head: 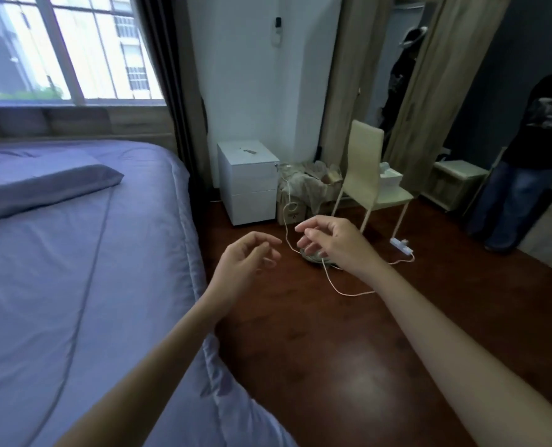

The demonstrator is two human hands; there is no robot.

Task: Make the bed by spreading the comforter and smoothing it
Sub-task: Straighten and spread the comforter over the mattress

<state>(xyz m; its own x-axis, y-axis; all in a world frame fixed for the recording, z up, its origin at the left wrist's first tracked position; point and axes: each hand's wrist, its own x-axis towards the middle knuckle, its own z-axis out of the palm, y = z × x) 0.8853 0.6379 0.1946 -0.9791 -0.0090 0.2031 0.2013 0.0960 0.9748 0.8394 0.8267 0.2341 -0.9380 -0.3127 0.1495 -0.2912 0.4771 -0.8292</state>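
A lavender comforter lies spread flat over the bed on the left, its stitched edge hanging over the bed's right side. A matching pillow rests near the head, below the window. My left hand hovers in the air just right of the comforter's edge, fingers loosely curled, holding nothing. My right hand floats over the wooden floor a little farther right, fingers relaxed and empty. Neither hand touches the bedding.
Beyond my hands a white drawer cabinet stands by the wall, with a cream chair to its right. A white cable and power strip lie on the dark wood floor. A person stands at the far right.
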